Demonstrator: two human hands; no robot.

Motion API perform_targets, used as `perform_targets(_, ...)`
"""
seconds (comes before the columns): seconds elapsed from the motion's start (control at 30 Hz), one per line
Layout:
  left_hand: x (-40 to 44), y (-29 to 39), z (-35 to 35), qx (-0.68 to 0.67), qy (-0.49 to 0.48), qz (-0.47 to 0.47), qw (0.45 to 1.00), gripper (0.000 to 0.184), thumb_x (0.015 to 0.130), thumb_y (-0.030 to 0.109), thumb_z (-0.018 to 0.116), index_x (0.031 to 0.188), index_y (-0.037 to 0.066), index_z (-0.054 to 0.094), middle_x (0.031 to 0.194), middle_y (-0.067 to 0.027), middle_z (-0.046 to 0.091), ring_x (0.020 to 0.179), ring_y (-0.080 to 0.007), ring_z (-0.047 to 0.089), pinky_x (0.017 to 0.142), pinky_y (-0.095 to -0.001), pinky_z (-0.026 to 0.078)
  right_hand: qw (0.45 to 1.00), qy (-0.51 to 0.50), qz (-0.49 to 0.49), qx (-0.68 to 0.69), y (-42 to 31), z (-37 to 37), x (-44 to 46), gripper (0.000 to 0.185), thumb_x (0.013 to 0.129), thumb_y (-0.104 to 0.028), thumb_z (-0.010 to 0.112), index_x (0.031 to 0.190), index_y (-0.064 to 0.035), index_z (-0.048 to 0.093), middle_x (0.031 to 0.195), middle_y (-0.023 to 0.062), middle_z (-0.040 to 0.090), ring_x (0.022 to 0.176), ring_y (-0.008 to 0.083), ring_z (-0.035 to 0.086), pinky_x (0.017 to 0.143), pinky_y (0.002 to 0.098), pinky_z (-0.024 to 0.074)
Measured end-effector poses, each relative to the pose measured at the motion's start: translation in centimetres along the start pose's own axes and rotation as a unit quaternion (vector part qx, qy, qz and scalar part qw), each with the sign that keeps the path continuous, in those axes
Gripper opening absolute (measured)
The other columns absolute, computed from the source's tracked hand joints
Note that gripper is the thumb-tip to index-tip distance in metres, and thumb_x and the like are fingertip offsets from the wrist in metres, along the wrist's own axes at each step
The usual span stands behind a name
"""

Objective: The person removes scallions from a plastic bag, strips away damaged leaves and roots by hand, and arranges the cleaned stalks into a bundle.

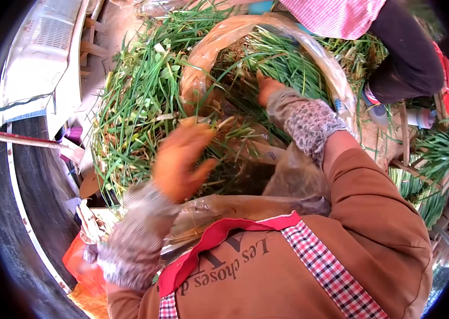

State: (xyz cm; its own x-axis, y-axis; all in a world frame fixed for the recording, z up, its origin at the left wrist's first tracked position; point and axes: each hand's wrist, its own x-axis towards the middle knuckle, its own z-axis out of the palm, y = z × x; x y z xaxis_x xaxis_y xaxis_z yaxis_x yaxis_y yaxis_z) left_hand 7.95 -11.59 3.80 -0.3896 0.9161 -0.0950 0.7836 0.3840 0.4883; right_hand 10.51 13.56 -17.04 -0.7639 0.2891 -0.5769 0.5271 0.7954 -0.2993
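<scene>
My left hand (182,159), in an orange glove and blurred by motion, is over the near left side of the loose green stalks (139,111), its fingers apart and nothing held. My right hand (269,89), gloved in orange too, reaches in among the greens inside a ring of rolled clear plastic (200,58). One finger points up; the others are partly hidden, so a grip cannot be made out. Long green leaves (288,61) lie beside it within the ring. Crumpled plastic (299,175) hangs between my forearms and my apron.
A white perforated crate (49,32) stands at the upper left, above a black curved surface (38,186). Another person in a pink checked top (336,16) sits at the upper right. Bundled greens (442,149) lie at the right, an orange bag (83,266) at lower left.
</scene>
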Motion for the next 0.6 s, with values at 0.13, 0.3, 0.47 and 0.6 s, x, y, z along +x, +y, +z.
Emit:
perform_targets(0.13, 7.6, -3.2, 8.9, 0.105, -0.187, 0.058, 0.975, 0.071, 0.066, 0.032, 0.067, 0.127, 0.009, 0.040, 0.132, -0.0119, 0.038, 0.126, -0.0285, 0.029, 0.105, -0.0400, 0.021, 0.993, -0.063, 0.083, 0.048, -1.3, 7.5, 3.8, 0.050, 0.084, -0.038, 0.044, 0.123, -0.0063, 0.040, 0.111, 0.0189, 0.054, 0.106, 0.0332, 0.050, 0.087, 0.0415, 0.0405)
perform_targets(0.3, 9.7, -6.1, 9.3, 0.231, -0.386, -0.062, 0.891, 0.078, 0.067, 0.053, 0.060, 0.129, 0.011, 0.038, 0.134, -0.0087, 0.037, 0.128, -0.0254, 0.026, 0.107, -0.0418, 0.013, 0.995, 0.089, 0.032, 0.005, -2.5, 5.9, 1.5, 0.037, 0.084, -0.032, 0.043, 0.103, -0.0028, 0.056, 0.103, 0.0183, 0.056, 0.102, 0.0323, 0.053, 0.081, 0.0383, 0.0441)
perform_targets(0.47, 8.5, -5.8, 8.6, 0.208, -0.354, -0.064, 0.910, 0.075, 0.068, 0.051, 0.061, 0.128, 0.011, 0.041, 0.132, -0.0078, 0.039, 0.128, -0.0259, 0.026, 0.107, -0.0411, 0.013, 0.995, -0.037, -0.066, 0.069, -1.8, 4.2, 1.6, 0.083, 0.061, -0.033, 0.072, 0.128, -0.0052, 0.030, 0.122, 0.0233, 0.044, 0.105, 0.0355, 0.050, 0.086, 0.0403, 0.0426)
perform_targets(0.6, 7.4, -6.7, 8.5, 0.184, -0.321, -0.035, 0.928, 0.072, 0.068, 0.047, 0.061, 0.127, 0.011, 0.041, 0.131, -0.0081, 0.039, 0.128, -0.0269, 0.026, 0.107, -0.0411, 0.014, 0.979, -0.079, -0.082, 0.167, -2.8, 4.6, 4.7, 0.097, 0.052, -0.035, 0.077, 0.131, -0.0053, 0.029, 0.111, 0.0214, 0.055, 0.107, 0.0331, 0.050, 0.088, 0.0374, 0.0410)
